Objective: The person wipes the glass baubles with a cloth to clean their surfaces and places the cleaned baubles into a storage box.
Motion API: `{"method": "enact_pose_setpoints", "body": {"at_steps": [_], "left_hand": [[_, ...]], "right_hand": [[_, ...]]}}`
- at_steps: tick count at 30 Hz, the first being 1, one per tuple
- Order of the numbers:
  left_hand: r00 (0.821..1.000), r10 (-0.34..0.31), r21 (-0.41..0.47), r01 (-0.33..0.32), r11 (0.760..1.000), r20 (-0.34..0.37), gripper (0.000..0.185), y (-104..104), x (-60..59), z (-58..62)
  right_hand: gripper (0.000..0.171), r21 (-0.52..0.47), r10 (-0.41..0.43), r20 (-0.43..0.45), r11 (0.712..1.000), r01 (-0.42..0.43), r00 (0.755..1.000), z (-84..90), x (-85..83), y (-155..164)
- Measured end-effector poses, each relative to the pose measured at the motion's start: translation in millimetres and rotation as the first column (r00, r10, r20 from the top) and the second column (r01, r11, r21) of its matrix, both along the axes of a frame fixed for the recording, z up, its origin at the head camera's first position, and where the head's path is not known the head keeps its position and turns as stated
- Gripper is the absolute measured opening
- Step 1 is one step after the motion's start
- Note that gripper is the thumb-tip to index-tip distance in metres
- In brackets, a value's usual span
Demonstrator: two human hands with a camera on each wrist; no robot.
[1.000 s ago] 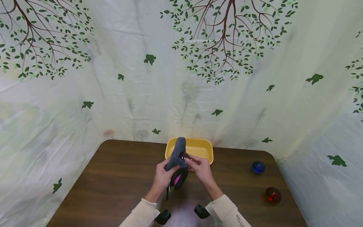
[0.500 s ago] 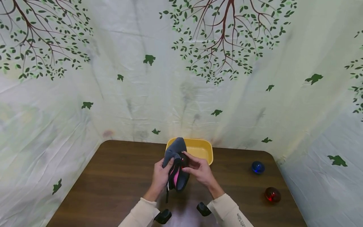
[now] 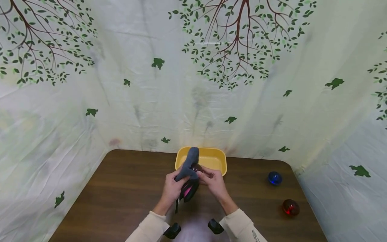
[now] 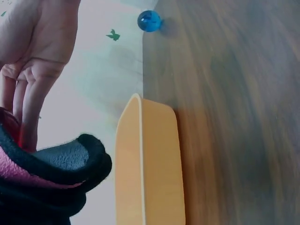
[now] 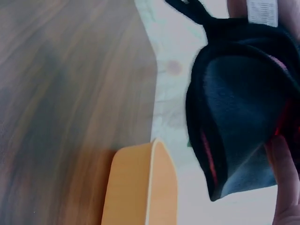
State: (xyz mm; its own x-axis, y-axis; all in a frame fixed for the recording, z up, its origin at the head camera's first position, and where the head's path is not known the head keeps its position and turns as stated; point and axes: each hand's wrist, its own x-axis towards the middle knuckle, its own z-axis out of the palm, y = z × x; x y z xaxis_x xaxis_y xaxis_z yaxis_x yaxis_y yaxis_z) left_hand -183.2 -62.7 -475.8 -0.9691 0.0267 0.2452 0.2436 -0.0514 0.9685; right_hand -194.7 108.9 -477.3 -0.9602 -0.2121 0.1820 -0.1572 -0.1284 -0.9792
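Left hand (image 3: 172,189) grips the grey cloth (image 3: 191,158), right hand (image 3: 214,180) pinches a dark reddish ball (image 3: 197,167) against it, near side of the yellow tray (image 3: 214,158)! Looks like wiping; turning it calls for steady fingers.

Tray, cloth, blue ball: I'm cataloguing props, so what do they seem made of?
Tray: probably smooth plastic, given thin, even walls.
Cloth: soft, matte fabric, possibly plush; it folds and its edges look fuzzy.
Blue ball: glossy glass or clear plastic; see-through with highlights.
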Motion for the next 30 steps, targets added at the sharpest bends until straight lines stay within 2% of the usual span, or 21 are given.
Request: {"method": "enact_pose_setpoints", "body": {"at_steps": [2, 5, 8, 10, 12, 14, 18, 21, 23, 26, 30], "left_hand": [[0.999, 0.035, 0.015, -0.036, 0.999, 0.009, 0.034, 1.6, 0.4, 0.4], [0.995, 0.079, 0.065, -0.083, 0.994, 0.060, 0.027, 3.9, 0.5, 0.2], [0.990, 0.093, 0.115, -0.105, 0.988, 0.106, 0.028, 5.1, 1.0, -1.0], [0.990, 0.086, 0.135, -0.101, 0.986, 0.111, 0.028, 5.2, 2.0, -2.4], [0.993, 0.065, 0.144, -0.079, 0.986, 0.101, 0.027, 4.4, 2.8, -4.5], [0.996, 0.042, 0.129, -0.053, 0.990, 0.084, 0.027, 3.6, 3.5, -4.7], [1.000, -0.016, 0.072, 0.015, 0.997, 0.013, 0.040, 1.9, 2.4, -3.1], [0.997, -0.053, 0.038, 0.055, 0.998, -0.059, 0.051, 1.4, 0.3, -2.7], [0.995, -0.056, 0.026, 0.058, 0.998, -0.082, 0.051, 1.5, -0.6, -3.4], [0.998, -0.020, 0.013, 0.020, 1.000, -0.063, 0.046, 3.0, -0.9, -3.0], [0.998, 0.044, 0.076, -0.047, 0.996, 0.046, 0.032, 6.2, -0.4, -2.4]], "right_hand": [[0.046, -0.007, 0.028, -0.061, 1.000, -0.029, 0.998, -2.2, -1.1, 1.2], [0.054, 0.019, 0.071, -0.177, 0.997, -0.069, 0.982, -5.5, -3.0, 3.8], [0.059, 0.072, 0.125, -0.270, 0.991, -0.109, 0.955, -7.3, -4.5, 7.0], [0.059, 0.101, 0.150, -0.294, 0.987, -0.126, 0.944, -7.0, -4.5, 8.4], [0.057, 0.108, 0.152, -0.288, 0.986, -0.125, 0.945, -6.7, -3.8, 8.9], [0.055, 0.107, 0.127, -0.242, 0.989, -0.104, 0.962, -2.7, -0.9, 8.1], [0.044, 0.084, 0.028, -0.075, 0.996, -0.021, 0.997, -0.5, 2.7, 3.6], [0.038, 0.066, -0.037, 0.046, 0.997, 0.034, 0.998, 0.3, 2.7, -0.3], [0.038, 0.057, -0.054, 0.079, 0.997, 0.049, 0.995, 2.7, 3.1, -2.1], [0.039, 0.044, -0.039, 0.038, 0.998, 0.037, 0.999, 2.1, 3.1, -1.6], [0.050, 0.023, 0.029, -0.118, 0.999, -0.026, 0.993, -2.5, 0.4, 2.3]]}}
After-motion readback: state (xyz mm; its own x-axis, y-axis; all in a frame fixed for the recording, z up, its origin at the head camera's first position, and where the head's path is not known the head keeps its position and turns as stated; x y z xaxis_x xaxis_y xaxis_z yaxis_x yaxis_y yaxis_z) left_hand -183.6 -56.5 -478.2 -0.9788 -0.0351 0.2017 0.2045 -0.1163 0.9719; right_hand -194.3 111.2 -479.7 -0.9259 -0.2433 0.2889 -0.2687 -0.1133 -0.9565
